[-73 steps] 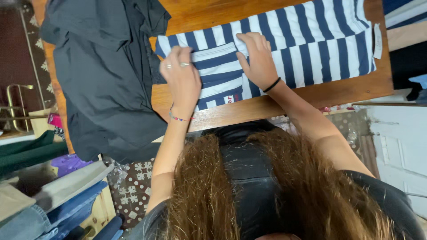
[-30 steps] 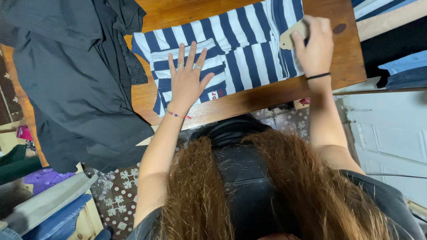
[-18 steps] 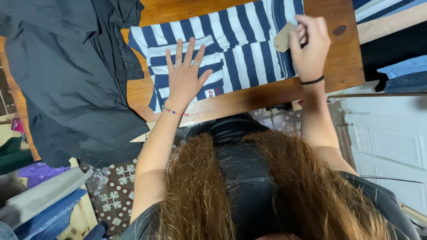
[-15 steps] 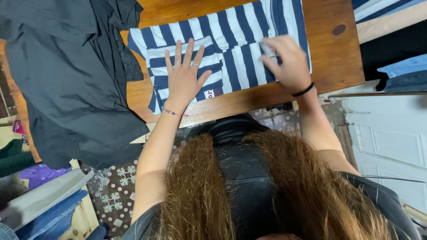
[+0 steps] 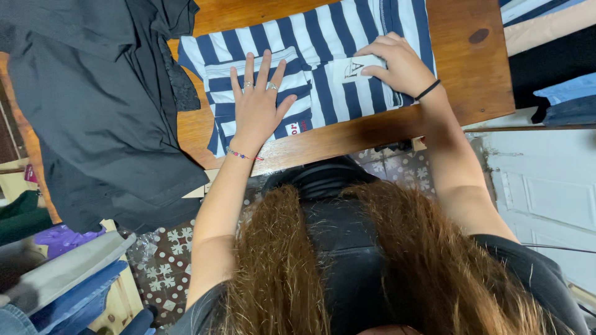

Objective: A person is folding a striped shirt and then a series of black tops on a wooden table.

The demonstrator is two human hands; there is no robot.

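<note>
my left hand [image 5: 257,105] is flat, fingers spread wide, palm down on the near part of the navy and white striped shirt [image 5: 323,56], not gripping anything, just pinning the fabric to the wooden table [image 5: 462,68]. right hand [image 5: 397,65] is pressing down too, fingers loosely curled over a small white label patch [image 5: 354,68] near the shirt's fold, so it's resting on cloth more than holding it. can't tell if a bit of fabric is pinched under the fingertips

the shirt sits across the middle of the table, already partly folded, its near edge close to the table's front edge by me

for smoothing a fold like this i'd say keep the left palm planted as the anchor and let the right do the sweeping, pushing outward from the fold so wrinkles run off the edge instead of bunching up. keep the stripes lined up as a guide, they show right away if the fold goes crooked

off to my left a big dark grey garment [image 5: 93,105] hangs over the table's end, touching the shirt's corner, so mind not to drag that along
</note>
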